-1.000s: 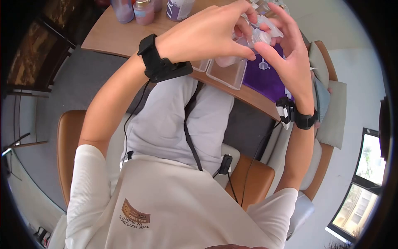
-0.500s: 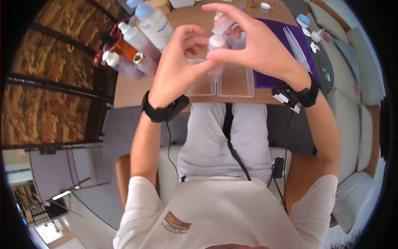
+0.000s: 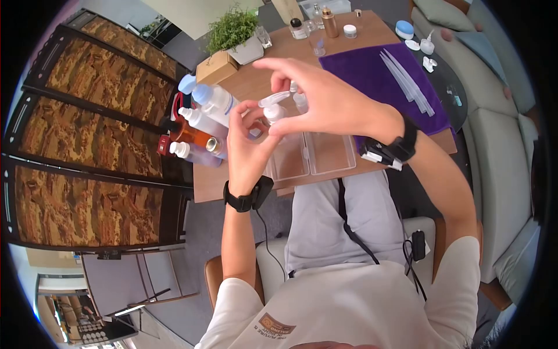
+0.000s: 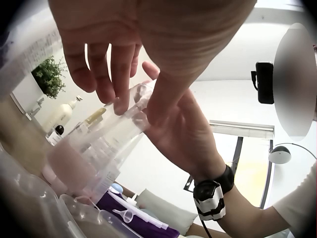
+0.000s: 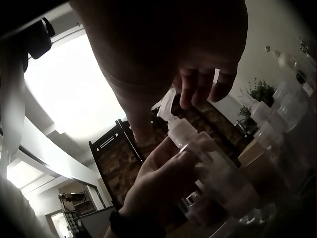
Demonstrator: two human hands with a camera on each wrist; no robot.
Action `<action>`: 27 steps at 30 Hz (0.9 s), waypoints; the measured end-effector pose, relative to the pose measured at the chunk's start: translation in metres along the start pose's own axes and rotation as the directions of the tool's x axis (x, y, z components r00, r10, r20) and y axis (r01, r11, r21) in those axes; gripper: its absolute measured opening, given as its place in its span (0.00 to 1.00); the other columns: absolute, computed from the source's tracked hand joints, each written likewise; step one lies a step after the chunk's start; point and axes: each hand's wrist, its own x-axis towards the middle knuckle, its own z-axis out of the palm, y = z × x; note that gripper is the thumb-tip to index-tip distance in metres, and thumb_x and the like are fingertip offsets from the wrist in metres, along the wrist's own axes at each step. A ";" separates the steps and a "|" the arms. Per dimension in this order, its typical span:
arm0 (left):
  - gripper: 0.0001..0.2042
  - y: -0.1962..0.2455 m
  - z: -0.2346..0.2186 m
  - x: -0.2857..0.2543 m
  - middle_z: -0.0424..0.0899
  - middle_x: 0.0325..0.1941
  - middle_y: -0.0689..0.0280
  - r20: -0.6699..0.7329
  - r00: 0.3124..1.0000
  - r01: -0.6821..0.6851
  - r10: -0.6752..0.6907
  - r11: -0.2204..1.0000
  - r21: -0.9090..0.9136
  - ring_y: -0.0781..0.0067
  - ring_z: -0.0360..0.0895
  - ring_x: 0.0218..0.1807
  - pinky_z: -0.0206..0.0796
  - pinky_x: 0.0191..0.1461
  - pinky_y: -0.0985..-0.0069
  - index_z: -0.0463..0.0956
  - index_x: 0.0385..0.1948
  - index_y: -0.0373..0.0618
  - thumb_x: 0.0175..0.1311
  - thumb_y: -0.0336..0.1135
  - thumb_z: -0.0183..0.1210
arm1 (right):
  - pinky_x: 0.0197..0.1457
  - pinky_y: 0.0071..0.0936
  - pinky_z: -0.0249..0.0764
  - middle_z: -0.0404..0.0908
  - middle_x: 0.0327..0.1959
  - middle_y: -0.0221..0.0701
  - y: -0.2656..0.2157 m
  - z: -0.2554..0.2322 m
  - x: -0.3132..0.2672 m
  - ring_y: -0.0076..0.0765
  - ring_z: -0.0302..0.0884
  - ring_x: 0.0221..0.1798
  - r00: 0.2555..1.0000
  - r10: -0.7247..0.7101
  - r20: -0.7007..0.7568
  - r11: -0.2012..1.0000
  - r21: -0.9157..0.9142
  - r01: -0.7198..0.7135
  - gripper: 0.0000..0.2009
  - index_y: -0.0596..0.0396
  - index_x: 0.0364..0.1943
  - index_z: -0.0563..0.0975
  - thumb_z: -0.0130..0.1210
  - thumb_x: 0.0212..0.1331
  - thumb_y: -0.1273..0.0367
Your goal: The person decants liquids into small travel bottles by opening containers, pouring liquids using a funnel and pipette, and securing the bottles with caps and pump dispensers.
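Note:
My left hand (image 3: 250, 142) grips a clear flip-top bottle (image 5: 225, 181) around its upper part, thumb and fingers on either side just below the cap. Pinkish contents show low in this bottle in the left wrist view. Its white cap (image 5: 182, 131) has the translucent lid (image 5: 167, 105) standing up. Around the cap is my right hand (image 3: 340, 102), its index finger stretched out and its thumb right at the cap's base. In the right wrist view the raised lid shows between its thumb and loosely bent fingers. The bottle is tilted in both wrist views.
Clear open trays (image 3: 353, 160) lie at the table's near edge. Several bottles (image 3: 200, 119) crowd the left side, before a cardboard box (image 3: 216, 68) and a potted plant (image 3: 233, 29). A purple cloth (image 3: 354, 67) carries clear tapered strips (image 3: 404, 78). Small bottles and jars stand along the back.
The head view has swung, bringing the plant, box and screen into sight. My hands stay together around the bottle, now further left in view. The lid stands raised throughout the last half second.

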 end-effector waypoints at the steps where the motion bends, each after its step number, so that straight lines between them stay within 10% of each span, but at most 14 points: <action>1: 0.32 -0.004 0.000 0.003 0.87 0.54 0.57 -0.030 0.999 0.021 -0.022 0.999 -0.038 0.70 0.84 0.51 0.78 0.55 0.72 0.64 0.63 0.38 0.60 0.25 0.74 | 0.58 0.29 0.72 0.80 0.50 0.29 -0.004 -0.005 -0.004 0.31 0.76 0.54 0.999 -0.002 -0.054 1.000 0.016 0.003 0.41 0.49 0.76 0.67 0.74 0.58 0.63; 13: 0.33 -0.020 0.012 0.039 0.87 0.55 0.53 -0.057 0.991 0.115 -0.117 0.992 -0.043 0.69 0.86 0.48 0.79 0.52 0.72 0.65 0.69 0.37 0.63 0.29 0.73 | 0.49 0.21 0.74 0.79 0.47 0.28 0.014 -0.039 -0.145 0.22 0.75 0.47 0.822 0.528 -0.215 0.829 0.337 -0.445 0.24 0.56 0.66 0.77 0.66 0.65 0.74; 27: 0.34 -0.032 0.019 0.045 0.84 0.61 0.52 0.024 0.990 0.140 -0.140 0.990 0.012 0.64 0.84 0.60 0.77 0.61 0.69 0.59 0.74 0.37 0.69 0.26 0.67 | 0.50 0.21 0.76 0.80 0.44 0.28 0.043 -0.038 -0.175 0.21 0.77 0.46 0.757 0.565 -0.329 0.814 0.372 -0.446 0.20 0.59 0.63 0.78 0.62 0.68 0.76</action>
